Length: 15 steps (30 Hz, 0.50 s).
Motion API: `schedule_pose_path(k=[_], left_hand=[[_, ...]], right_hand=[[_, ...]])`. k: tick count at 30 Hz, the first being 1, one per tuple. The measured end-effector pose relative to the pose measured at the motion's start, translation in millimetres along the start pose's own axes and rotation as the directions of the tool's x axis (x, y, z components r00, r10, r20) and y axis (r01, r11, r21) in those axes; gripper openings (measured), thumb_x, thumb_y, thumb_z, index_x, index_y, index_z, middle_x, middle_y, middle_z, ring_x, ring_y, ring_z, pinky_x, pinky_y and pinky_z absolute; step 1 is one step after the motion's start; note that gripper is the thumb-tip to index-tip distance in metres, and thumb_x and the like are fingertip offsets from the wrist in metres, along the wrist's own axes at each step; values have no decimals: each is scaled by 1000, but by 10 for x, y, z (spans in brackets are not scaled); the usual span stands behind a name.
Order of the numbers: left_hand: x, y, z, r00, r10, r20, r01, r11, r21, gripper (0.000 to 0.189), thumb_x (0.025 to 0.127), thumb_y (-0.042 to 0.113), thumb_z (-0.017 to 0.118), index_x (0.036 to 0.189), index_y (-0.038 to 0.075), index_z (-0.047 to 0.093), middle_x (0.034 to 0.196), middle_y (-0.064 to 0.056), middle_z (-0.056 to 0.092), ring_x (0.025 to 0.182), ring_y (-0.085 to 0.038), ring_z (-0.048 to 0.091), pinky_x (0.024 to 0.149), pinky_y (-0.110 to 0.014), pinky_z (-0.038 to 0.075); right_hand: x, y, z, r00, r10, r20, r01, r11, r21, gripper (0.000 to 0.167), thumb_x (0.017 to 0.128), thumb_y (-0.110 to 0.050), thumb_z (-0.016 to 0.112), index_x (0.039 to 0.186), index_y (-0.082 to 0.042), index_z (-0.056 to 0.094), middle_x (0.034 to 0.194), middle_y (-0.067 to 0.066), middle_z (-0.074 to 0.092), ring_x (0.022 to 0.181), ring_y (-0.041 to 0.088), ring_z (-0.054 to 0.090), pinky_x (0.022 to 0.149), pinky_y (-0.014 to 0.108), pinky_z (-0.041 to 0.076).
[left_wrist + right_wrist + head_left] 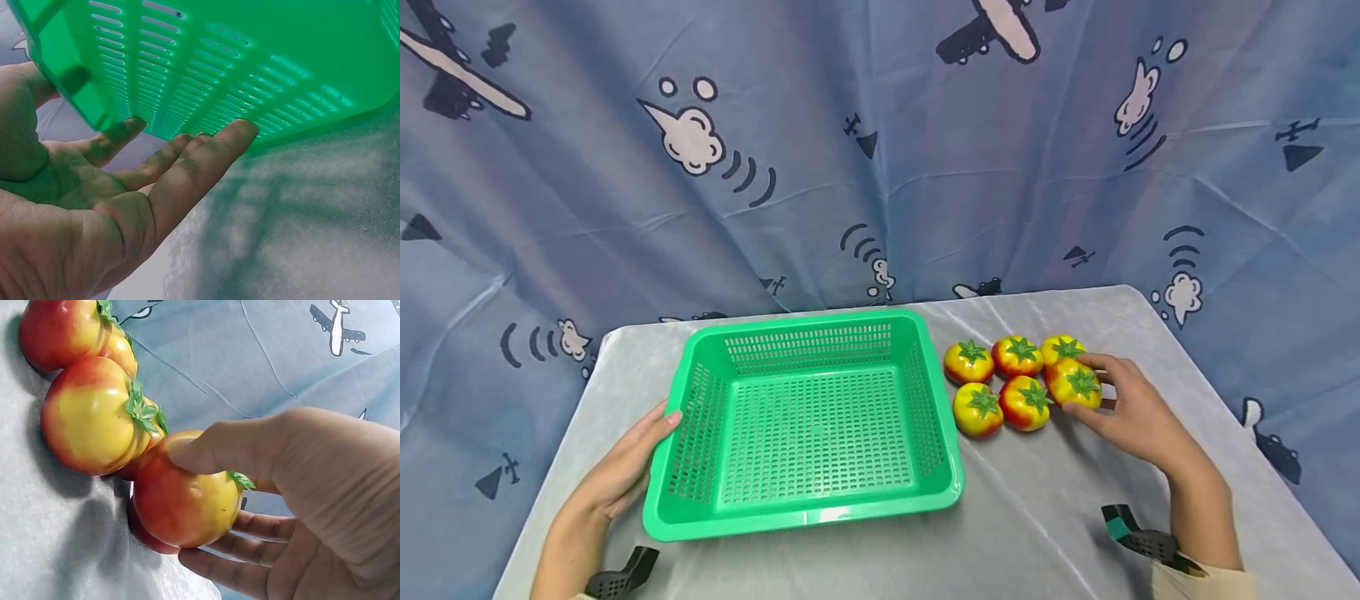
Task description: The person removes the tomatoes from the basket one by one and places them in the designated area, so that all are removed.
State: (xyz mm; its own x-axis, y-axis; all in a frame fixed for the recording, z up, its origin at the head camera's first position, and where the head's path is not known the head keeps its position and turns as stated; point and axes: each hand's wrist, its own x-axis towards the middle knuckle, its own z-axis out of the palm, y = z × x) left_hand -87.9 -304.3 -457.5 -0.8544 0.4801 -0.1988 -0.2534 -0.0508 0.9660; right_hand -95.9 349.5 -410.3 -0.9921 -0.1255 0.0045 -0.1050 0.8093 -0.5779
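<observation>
A green plastic basket (816, 429) with slotted walls and nothing inside stands left of centre on the table. My left hand (625, 467) holds its left side, thumb over the rim; in the left wrist view, the fingers (194, 172) support the slotted wall (206, 75) from outside. With thumb and fingers, my right hand (1138, 408) grips a red-and-yellow tomato (1072, 385) with a green leafy top. This tomato (187, 500) partly covers another tomato behind it. Several more, including a tomato (977, 410) and a tomato (1025, 403), lie grouped beside the basket's right wall.
A pale grey cloth (1015, 533) covers the table. Behind it hangs a blue curtain (820, 167) printed with planes and clouds. Dark devices are worn at both wrists, a wrist device (1146, 542) on the right and a wrist device (623, 575) on the left.
</observation>
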Motion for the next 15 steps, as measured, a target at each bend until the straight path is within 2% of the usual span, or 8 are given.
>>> schedule_pose_path(k=[8, 15], left_hand=[[57, 7, 35, 999, -35, -33, 36, 999, 39, 72, 118, 31, 30, 167, -1, -14, 132, 6, 65, 119, -17, 72, 97, -38, 63], [57, -21, 20, 999, -42, 26, 43, 999, -18, 72, 119, 29, 27, 165, -1, -19, 134, 3, 67, 119, -18, 71, 96, -40, 64]], right_hand=[[-23, 28, -43, 996, 58, 66, -57, 998, -18, 74, 94, -22, 81, 151, 8, 43, 148, 36, 45, 128, 53, 52, 100, 69, 55], [-44, 56, -12, 992, 83, 98, -81, 996, -23, 75, 93, -24, 83, 148, 10, 45, 146, 36, 47, 128, 57, 53, 100, 68, 56]])
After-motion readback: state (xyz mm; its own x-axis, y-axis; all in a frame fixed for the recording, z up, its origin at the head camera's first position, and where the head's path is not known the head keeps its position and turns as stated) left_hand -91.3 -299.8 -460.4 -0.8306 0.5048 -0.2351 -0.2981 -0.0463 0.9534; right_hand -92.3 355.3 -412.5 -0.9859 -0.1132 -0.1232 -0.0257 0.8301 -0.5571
